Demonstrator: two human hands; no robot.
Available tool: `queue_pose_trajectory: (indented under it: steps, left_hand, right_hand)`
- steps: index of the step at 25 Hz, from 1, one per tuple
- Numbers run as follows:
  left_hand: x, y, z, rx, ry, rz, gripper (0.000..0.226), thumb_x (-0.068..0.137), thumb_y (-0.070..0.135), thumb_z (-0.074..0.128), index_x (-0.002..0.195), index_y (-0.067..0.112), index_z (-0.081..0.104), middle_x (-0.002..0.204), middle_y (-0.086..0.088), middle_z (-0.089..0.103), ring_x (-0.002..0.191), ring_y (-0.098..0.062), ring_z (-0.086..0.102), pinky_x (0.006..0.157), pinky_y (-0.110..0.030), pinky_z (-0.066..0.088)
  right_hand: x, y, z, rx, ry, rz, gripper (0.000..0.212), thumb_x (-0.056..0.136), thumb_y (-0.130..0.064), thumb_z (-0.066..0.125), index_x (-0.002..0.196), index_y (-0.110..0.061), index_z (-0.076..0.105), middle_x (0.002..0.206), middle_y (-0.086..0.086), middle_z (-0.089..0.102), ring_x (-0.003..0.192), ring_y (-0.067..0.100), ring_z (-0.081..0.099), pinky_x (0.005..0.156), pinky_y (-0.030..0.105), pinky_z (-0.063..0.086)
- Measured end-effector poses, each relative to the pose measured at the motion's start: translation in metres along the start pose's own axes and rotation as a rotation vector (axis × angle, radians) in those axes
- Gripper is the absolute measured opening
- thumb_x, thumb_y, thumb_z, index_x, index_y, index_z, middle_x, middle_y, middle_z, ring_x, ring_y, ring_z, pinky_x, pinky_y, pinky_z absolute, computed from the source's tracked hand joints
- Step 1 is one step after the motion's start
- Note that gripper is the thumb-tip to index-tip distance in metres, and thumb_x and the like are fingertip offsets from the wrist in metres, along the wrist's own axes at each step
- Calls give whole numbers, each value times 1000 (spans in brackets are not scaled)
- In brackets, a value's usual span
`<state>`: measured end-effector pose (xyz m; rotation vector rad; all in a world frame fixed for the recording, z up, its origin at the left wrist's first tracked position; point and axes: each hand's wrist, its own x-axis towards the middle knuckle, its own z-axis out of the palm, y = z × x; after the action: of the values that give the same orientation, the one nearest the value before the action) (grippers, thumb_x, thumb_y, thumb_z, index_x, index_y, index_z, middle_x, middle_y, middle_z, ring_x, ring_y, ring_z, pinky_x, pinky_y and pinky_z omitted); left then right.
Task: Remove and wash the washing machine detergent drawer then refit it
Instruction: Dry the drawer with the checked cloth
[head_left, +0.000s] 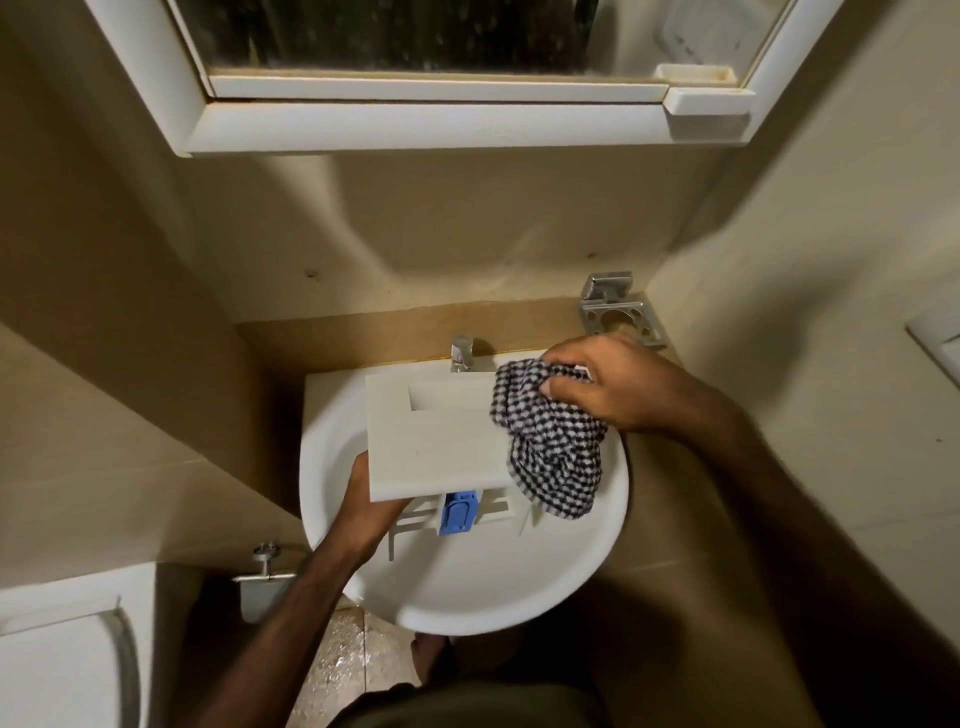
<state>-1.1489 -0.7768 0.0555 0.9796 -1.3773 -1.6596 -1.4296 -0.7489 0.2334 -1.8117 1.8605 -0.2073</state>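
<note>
Nearest the camera, the left hand (371, 506) comes up from below and grips the detergent drawer (434, 441) at its lower left corner, fingers tucked under the front panel so most of them are hidden; the drawer is held over the white basin (467, 587), front panel facing up and tilted, its compartments hanging beneath, where a blue siphon insert (457, 512) shows. The drawer looks like rigid moulded plastic, light enough for one hand, and probably slick if wet, so a hold across the thick front panel or along the side walls seems safer than the thin inner ribs, which look as though they could flex or snap. Just beyond, the right hand (605, 384) has its fingers curled round a bunched black-and-white checked cloth (550, 447) that drapes over the drawer's right end, soft and limp, apparently for wiping it dry. Behind the drawer stands a chrome tap (461, 353), and to its right on the wall a metal holder (621, 312). Farthest up is a white-framed mirror cabinet (441, 119). No brand, label or writing can be read on the drawer or anywhere else in view
</note>
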Motion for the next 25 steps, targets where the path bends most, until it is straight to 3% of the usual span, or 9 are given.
queue_pose_trajectory:
  steps: [3,6,10,12,16,19,21,23,25]
  left_hand:
    - [2,-2,-2,5,12,-18,29,73,37,82,101,32,78,99,14,80,94,-7,76,75,-19,59]
    - [5,-8,-4,21,10,-31,28,86,11,83,109,22,72,101,11,80,98,-11,76,76,-21,60]
    - [7,-8,2,27,32,-36,29,77,23,79,105,21,72,98,10,81,94,-10,76,77,-22,61]
    - [7,-7,8,-3,36,-15,34,69,32,83,102,25,75,96,12,81,92,-6,76,79,-22,60]
    - [12,-4,13,-33,65,5,33,68,36,81,101,30,78,100,12,81,95,-8,76,81,-27,61]
    - [14,-9,6,17,83,-25,25,74,20,77,98,21,73,91,10,81,88,-9,75,80,-39,59]
    - [12,-11,5,27,64,-23,24,72,24,78,96,25,75,90,11,80,87,-8,74,83,-41,59]
    - [9,-7,8,8,43,-4,24,70,33,79,93,35,81,94,14,80,89,-6,75,83,-31,61]
    - [9,-3,10,-28,31,24,30,68,39,78,97,45,81,98,15,80,93,-5,75,82,-23,60]
  right_hand:
    - [-9,3,-29,125,203,98,30,104,-26,61,126,-9,72,120,8,74,110,24,68,101,48,53]
    - [-21,0,-60,213,554,169,22,100,-33,63,104,-15,75,98,1,75,92,20,71,88,42,58]
    - [-29,-34,-40,28,1040,78,23,91,-40,69,101,-19,70,91,-10,66,80,14,64,70,24,50]
    - [-24,-55,6,-66,1005,16,23,88,-34,75,100,-14,69,94,-2,67,84,20,61,67,24,43]
    - [-14,-79,107,-239,647,48,24,99,-35,64,110,-14,68,111,5,67,101,24,62,65,31,45]
    - [-1,-66,107,51,676,193,26,105,-35,56,121,-15,60,107,5,72,96,27,67,69,33,42]
    - [4,-53,93,266,672,236,36,101,-34,64,133,-21,54,116,-1,68,102,19,63,75,29,39]
    - [6,-47,86,280,664,241,39,98,-31,67,136,-28,59,122,-5,62,107,13,59,81,29,45]
    - [5,-48,85,95,662,290,28,99,-31,61,124,-31,73,127,-6,63,116,18,55,84,35,51]
